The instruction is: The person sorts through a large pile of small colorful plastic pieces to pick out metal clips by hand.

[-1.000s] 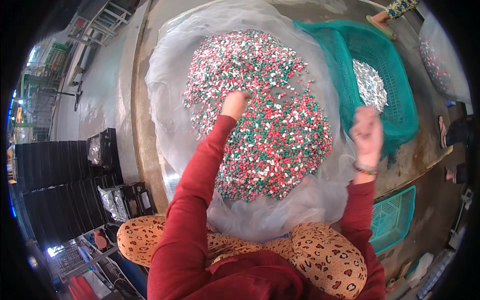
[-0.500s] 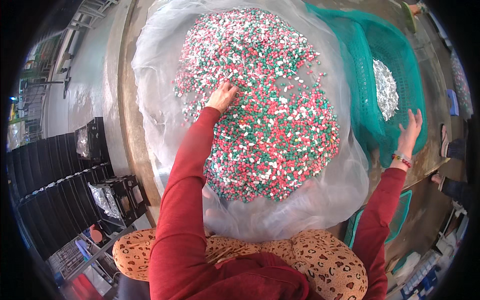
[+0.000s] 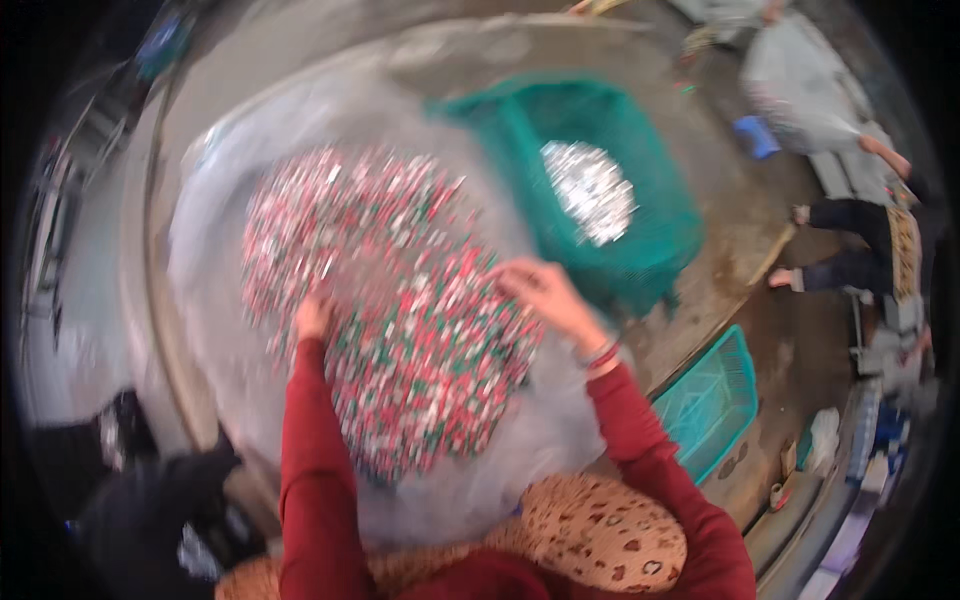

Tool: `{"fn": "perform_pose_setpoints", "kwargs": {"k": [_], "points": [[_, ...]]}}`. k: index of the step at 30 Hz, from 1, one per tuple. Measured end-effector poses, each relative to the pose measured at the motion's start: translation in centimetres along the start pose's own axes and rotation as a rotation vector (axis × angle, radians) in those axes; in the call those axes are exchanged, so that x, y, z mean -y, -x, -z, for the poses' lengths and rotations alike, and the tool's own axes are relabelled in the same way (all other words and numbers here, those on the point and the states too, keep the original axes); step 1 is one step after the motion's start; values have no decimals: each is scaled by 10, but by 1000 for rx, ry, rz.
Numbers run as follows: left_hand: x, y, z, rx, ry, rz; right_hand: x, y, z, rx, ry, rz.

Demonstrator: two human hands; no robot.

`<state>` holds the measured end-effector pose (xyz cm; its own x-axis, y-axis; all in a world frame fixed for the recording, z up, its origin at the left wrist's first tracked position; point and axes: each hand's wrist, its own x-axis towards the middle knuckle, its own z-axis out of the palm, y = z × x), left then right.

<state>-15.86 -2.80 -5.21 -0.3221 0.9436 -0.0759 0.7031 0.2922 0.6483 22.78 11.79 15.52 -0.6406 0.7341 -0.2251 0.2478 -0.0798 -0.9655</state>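
Observation:
A heap of small red, green and white pieces point(image 3: 430, 400) lies spread on a translucent plastic sheet point(image 3: 215, 240) in front of me. Motion smears the picture, and the exact kind of pieces is unclear. My left hand point(image 3: 314, 316) reaches into the heap's left side, its fingers blurred among the pieces. Over the right edge of the heap is my right hand point(image 3: 550, 303), fingers bent toward the pieces; whether it pinches any is too smeared to see. Beyond it stands a green mesh-lined basket point(image 3: 665, 220) with shiny silver foil-like pieces point(image 3: 590, 190) inside.
To my right, a turquoise plastic crate point(image 3: 735, 420) sits on the wet floor. Farther right are another person point(image 3: 850, 235), a large pale sack point(image 3: 800, 80) and a blue object point(image 3: 757, 137). Dark items point(image 3: 150, 500) stand at the lower left.
My right hand has left the basket for the heap's right edge. The left hand remains at the heap's left side. The view has swung right, showing more of the other person.

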Motion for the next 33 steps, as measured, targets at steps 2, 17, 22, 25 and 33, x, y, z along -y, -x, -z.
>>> {"fn": "perform_pose_setpoints", "kwargs": {"k": [2,17,22,25,33], "points": [[-84,-44,41,14,330,280,36,-12,25,-65,-99,-77],[-100,-56,51,-206,1629,398,-4,-3,28,-92,-410,-72],[-71,-77,19,19,1577,362,-12,-11,34,-112,-431,-105],[-64,-89,6,132,961,487,-8,-18,30,-101,-446,-102],[-72,-94,-49,-92,-364,210,-4,-16,31,-140,-477,-100]]}}
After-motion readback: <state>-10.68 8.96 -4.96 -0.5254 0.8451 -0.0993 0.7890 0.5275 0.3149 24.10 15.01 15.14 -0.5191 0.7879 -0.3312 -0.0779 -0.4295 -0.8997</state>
